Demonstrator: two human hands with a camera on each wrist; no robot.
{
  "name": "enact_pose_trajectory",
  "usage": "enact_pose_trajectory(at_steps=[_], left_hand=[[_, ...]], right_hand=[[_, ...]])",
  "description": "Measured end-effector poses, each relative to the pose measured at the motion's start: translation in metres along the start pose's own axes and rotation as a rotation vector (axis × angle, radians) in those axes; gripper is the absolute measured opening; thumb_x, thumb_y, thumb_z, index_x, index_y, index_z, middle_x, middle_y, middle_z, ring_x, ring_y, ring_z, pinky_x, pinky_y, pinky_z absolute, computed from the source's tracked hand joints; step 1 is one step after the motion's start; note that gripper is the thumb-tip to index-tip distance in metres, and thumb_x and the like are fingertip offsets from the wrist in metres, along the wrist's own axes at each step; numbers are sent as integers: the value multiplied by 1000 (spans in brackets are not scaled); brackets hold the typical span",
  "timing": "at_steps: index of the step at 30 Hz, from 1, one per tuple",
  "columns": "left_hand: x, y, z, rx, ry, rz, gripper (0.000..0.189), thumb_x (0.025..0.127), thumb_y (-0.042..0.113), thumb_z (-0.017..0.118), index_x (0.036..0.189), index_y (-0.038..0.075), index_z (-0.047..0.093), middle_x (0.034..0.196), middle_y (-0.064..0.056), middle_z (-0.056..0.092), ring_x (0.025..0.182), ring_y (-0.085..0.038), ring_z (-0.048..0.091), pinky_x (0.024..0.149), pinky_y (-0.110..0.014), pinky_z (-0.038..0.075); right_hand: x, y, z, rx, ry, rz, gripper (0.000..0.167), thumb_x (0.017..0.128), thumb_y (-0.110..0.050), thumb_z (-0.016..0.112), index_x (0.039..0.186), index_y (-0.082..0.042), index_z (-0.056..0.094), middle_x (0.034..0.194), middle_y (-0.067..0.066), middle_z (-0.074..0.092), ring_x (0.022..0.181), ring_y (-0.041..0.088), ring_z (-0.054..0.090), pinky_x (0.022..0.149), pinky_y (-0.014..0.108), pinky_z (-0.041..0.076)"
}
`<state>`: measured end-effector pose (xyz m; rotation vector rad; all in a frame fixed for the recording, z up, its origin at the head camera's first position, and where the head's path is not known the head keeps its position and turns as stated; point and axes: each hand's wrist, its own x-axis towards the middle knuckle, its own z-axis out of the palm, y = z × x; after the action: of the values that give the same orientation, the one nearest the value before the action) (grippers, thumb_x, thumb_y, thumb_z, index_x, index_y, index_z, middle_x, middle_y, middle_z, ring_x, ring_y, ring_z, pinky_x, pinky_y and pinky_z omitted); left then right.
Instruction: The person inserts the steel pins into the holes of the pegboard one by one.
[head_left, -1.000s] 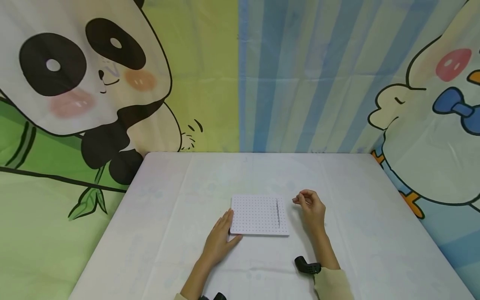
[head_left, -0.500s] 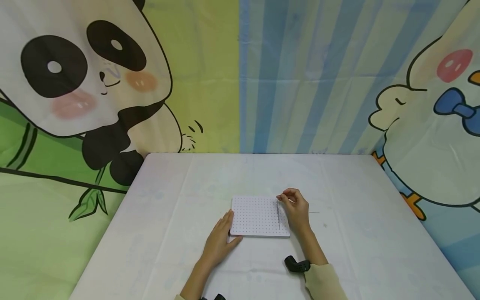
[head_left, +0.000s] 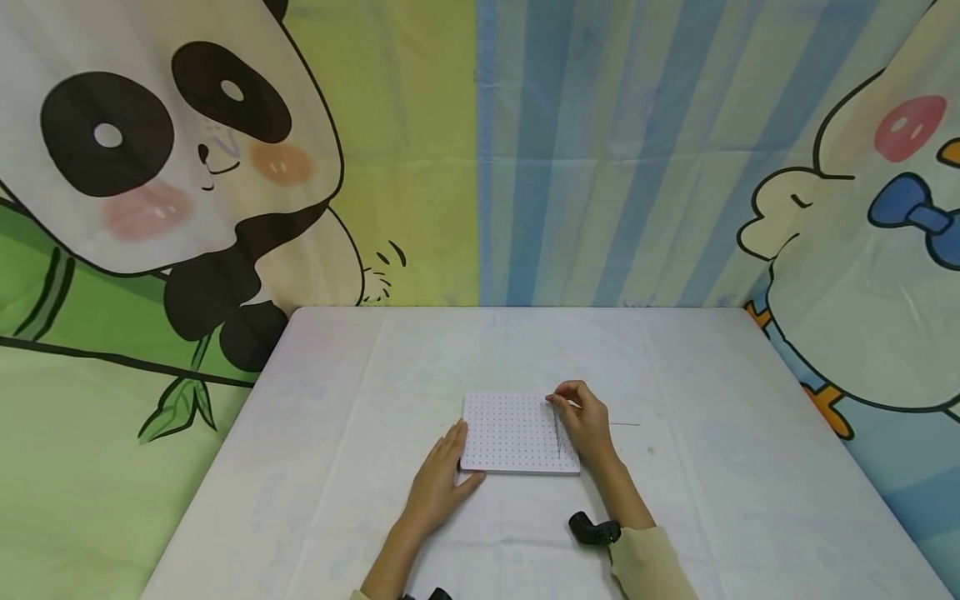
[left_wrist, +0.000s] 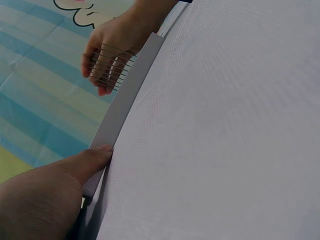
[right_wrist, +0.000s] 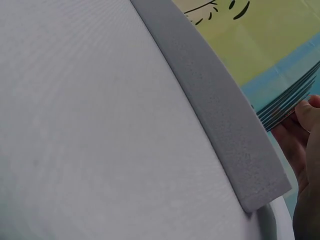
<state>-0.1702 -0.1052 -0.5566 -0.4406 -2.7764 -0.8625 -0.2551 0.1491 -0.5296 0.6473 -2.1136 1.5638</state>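
A white pegboard (head_left: 502, 433) full of small holes lies flat on the table. Thin metal pins (head_left: 558, 437) stand in a row along its right side; the left wrist view shows several of these pins (left_wrist: 120, 75) upright, side by side. My left hand (head_left: 442, 471) rests against the board's left edge with straight fingers, its thumb (left_wrist: 97, 156) on the front side. Over the far end of the row, my right hand (head_left: 588, 425) pinches a thin metal pin between thumb and fingertips, mostly hidden by the fingers. The right wrist view has the thumb (right_wrist: 307, 116) close beside the pins.
One loose metal pin (head_left: 626, 424) lies on the white table (head_left: 360, 500) just right of my right hand. Behind the table's far edge hangs a printed cloth (head_left: 420, 167) with cartoon animals. A black wrist camera (head_left: 594, 529) sits on my right wrist.
My right hand has moved left from beside the board to the far end of the pin row. The loose pin on the table has come into view. My left hand stays put.
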Motion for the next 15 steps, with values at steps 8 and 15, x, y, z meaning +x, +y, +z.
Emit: enact_pose_trajectory(at_steps=[8, 15], left_hand=[[0, -1, 2, 11, 18, 18, 83, 78, 33, 73, 141, -2, 31, 147, -12, 31, 133, -26, 30, 110, -40, 23], [1, 0, -1, -7, 9, 15, 82, 79, 33, 72, 142, -2, 31, 147, -12, 31, 134, -25, 29, 111, -39, 22]], right_hand=[[-3, 25, -1, -109, -21, -29, 18, 86, 3, 60, 104, 1, 61, 95, 14, 63, 86, 25, 65, 74, 19, 53], [-3, 29, -2, -172, -16, -45, 10, 86, -7, 63, 96, -7, 65, 93, 2, 65, 88, 19, 65, 72, 20, 54]])
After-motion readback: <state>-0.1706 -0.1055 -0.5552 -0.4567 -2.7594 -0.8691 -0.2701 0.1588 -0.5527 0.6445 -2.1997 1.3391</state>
